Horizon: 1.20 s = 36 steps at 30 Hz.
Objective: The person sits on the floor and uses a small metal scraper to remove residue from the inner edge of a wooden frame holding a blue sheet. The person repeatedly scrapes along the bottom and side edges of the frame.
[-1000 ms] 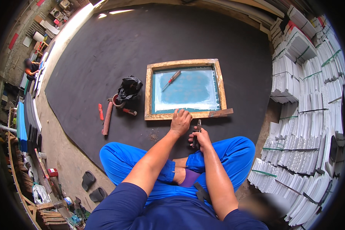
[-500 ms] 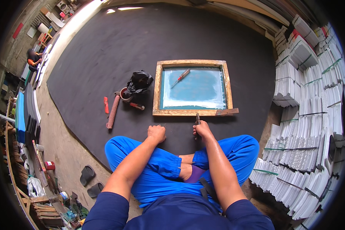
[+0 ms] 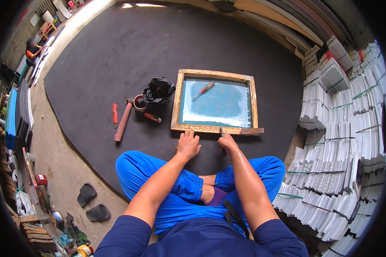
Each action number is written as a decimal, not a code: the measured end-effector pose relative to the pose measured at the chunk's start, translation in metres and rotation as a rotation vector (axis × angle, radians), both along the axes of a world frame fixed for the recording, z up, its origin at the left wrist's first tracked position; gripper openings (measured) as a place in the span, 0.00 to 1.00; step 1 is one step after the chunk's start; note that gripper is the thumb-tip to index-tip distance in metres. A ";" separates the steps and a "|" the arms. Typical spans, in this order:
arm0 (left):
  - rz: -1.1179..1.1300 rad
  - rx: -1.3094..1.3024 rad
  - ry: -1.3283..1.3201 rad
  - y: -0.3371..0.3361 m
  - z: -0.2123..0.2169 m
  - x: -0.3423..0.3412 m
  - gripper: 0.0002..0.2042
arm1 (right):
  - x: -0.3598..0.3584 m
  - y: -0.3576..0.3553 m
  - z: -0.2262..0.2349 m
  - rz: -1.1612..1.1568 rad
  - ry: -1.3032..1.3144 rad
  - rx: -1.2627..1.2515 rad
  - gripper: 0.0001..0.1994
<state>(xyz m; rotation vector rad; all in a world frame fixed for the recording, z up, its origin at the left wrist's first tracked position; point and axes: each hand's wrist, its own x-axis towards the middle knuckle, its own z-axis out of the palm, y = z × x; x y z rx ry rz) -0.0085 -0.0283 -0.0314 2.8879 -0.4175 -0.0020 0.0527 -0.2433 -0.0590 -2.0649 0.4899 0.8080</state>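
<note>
A wooden screen frame with teal mesh lies flat in front of me. My left hand rests its outstretched fingertips at the frame's near rail and holds nothing. Closed around a pair of dark pliers, my right hand is close by on the right. The pliers' tip meets the near rail; the jaws are too small to make out. On the mesh lies a screwdriver with a red handle. A short brown strip sits along the near right corner.
Left of the frame lie a black plastic bag, a tape roll, a hammer with a reddish handle and a red cutter. Tied paper stacks line the right side. Slippers lie left; another person sits far left.
My left hand has moved forward and right, from a loose fist on the black mat to the frame's near rail, its fingers now extended. My right hand still grips the pliers, close to the frame.
</note>
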 end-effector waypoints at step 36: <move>-0.335 0.398 0.314 -0.004 -0.009 -0.026 0.37 | -0.058 0.008 -0.006 -0.074 -0.097 0.363 0.06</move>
